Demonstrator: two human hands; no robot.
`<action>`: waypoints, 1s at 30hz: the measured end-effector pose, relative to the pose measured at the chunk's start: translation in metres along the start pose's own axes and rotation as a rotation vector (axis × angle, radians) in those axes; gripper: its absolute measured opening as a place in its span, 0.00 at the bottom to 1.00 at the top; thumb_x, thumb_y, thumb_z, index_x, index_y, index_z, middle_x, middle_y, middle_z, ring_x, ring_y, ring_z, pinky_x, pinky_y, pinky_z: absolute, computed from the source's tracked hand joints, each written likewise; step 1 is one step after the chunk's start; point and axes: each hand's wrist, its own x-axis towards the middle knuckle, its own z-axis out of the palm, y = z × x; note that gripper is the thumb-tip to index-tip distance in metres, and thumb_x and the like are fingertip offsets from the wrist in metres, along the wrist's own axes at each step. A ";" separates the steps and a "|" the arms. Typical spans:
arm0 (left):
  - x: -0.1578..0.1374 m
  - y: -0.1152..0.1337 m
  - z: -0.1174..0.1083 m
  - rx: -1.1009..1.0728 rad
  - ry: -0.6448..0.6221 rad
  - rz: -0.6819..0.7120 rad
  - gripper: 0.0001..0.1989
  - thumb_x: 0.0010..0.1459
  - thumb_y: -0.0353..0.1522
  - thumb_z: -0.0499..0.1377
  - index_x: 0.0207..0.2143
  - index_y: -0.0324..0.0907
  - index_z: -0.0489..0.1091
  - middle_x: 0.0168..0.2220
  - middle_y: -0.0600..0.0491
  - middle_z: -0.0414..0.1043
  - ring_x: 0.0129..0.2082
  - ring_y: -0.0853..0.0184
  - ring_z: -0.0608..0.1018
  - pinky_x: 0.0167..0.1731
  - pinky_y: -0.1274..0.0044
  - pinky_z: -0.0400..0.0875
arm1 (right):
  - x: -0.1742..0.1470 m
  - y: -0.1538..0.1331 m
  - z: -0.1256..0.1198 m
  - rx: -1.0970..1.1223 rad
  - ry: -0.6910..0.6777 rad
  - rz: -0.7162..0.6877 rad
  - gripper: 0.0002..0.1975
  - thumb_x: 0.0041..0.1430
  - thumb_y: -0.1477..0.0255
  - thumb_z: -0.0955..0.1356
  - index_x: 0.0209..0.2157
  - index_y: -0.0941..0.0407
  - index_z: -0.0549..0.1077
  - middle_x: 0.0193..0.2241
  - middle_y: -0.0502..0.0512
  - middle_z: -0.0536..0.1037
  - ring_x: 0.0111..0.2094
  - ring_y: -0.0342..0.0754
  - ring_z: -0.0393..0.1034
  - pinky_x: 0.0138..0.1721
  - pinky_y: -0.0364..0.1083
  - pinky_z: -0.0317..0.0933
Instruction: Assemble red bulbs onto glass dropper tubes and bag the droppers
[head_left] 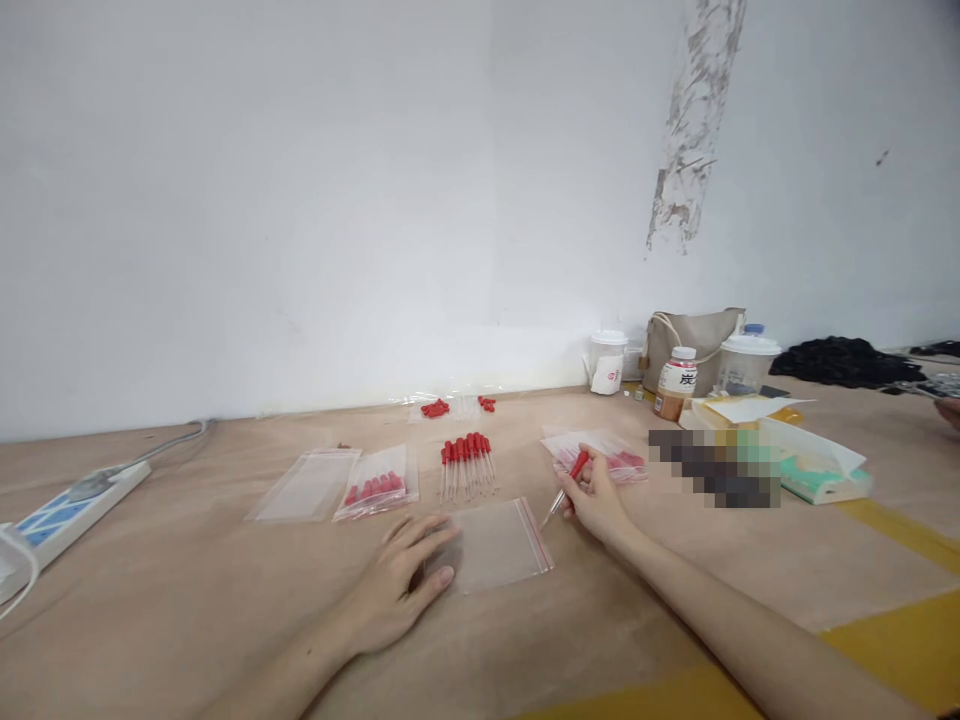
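A glass dropper with a red rubber bulb (579, 464) is pinched in my right hand (594, 496). Its glass tip points down to the left, near the red-striped mouth of a clear zip-lock bag (499, 545). My left hand (409, 580) grips the other end of this bag, fingers over it and thumb at its near side. The bag lies flat and looks empty. Beyond it, a row of several red-bulbed droppers (466, 465) lies side by side. Filled bags of droppers sit left of the row (375, 487) and behind my right hand (626, 462).
Flat clear bags (306, 485) lie at left, near a power strip (82, 510). Loose red bulbs (435, 408) rest on plastic by the wall. Cups, a bottle (675, 383), a cloth bag (694, 345) and a green-and-white box (821, 475) stand at right. Part of another person's hand (949, 410) shows far right.
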 end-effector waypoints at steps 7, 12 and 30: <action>0.001 -0.004 0.004 -0.013 -0.033 0.023 0.22 0.59 0.40 0.48 0.55 0.51 0.53 0.55 0.53 0.57 0.54 0.61 0.59 0.55 0.59 0.44 | -0.003 0.002 0.013 0.123 -0.029 0.077 0.24 0.48 0.67 0.64 0.45 0.52 0.48 0.22 0.44 0.63 0.17 0.42 0.65 0.19 0.44 0.64; 0.001 -0.003 0.004 -0.008 -0.041 0.005 0.23 0.58 0.41 0.48 0.56 0.51 0.52 0.55 0.53 0.57 0.54 0.61 0.59 0.55 0.60 0.44 | -0.011 -0.009 0.008 0.247 -0.239 0.318 0.08 0.51 0.69 0.63 0.33 0.54 0.58 0.21 0.48 0.70 0.21 0.42 0.69 0.27 0.45 0.65; 0.003 -0.001 0.003 -0.016 -0.061 -0.002 0.23 0.58 0.43 0.48 0.55 0.50 0.52 0.55 0.54 0.57 0.55 0.63 0.58 0.55 0.60 0.43 | -0.012 -0.020 -0.001 -0.147 -0.648 -0.002 0.13 0.40 0.69 0.70 0.30 0.60 0.69 0.16 0.43 0.63 0.18 0.36 0.55 0.20 0.37 0.50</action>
